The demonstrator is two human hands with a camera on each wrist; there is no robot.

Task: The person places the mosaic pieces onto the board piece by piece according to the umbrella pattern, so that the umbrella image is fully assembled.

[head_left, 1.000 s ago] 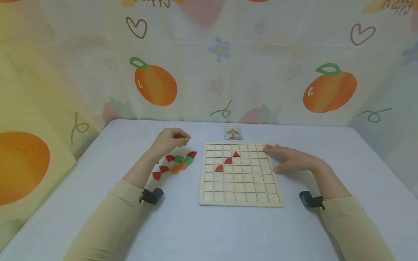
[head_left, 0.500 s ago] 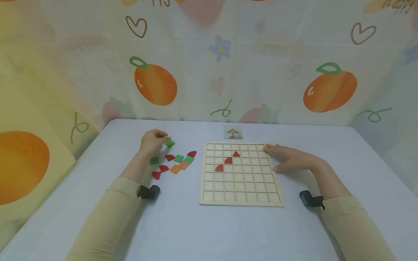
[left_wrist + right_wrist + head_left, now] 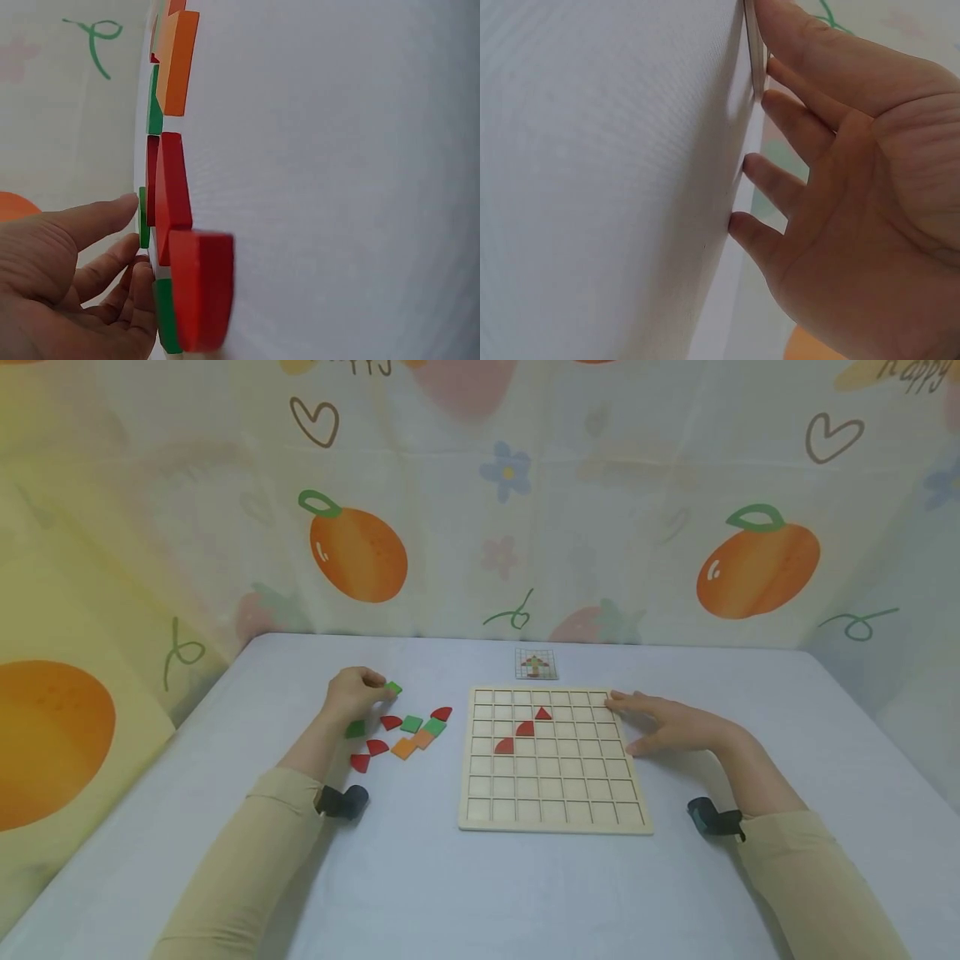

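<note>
In the head view, my left hand [image 3: 354,695] pinches a small green tile [image 3: 393,688] between thumb and fingertips, low at the table's far left. The left wrist view shows that green tile [image 3: 144,217] at the tips of thumb and index finger. My right hand [image 3: 675,727], fingers spread, rests against the right edge of a pale wooden grid board [image 3: 551,789]. On the board, a red triangle [image 3: 543,714] and two red quarter-circle pieces, one of them the upper quarter circle [image 3: 525,730], form a diagonal. Thumb and fingertips touch the board's edge [image 3: 756,52] in the right wrist view.
Loose pieces lie between my left hand and the board: red quarter circles [image 3: 360,763], orange squares [image 3: 403,748] and green tiles [image 3: 411,724]. One green tile [image 3: 356,729] is partly behind the left wrist. A small pattern card [image 3: 536,665] lies beyond the board. Patterned cloth [image 3: 442,527] hangs behind the table.
My left hand has moved left and slightly down from beside the pieces, and a green tile now shows at its fingertips. My right hand and the board have stayed put.
</note>
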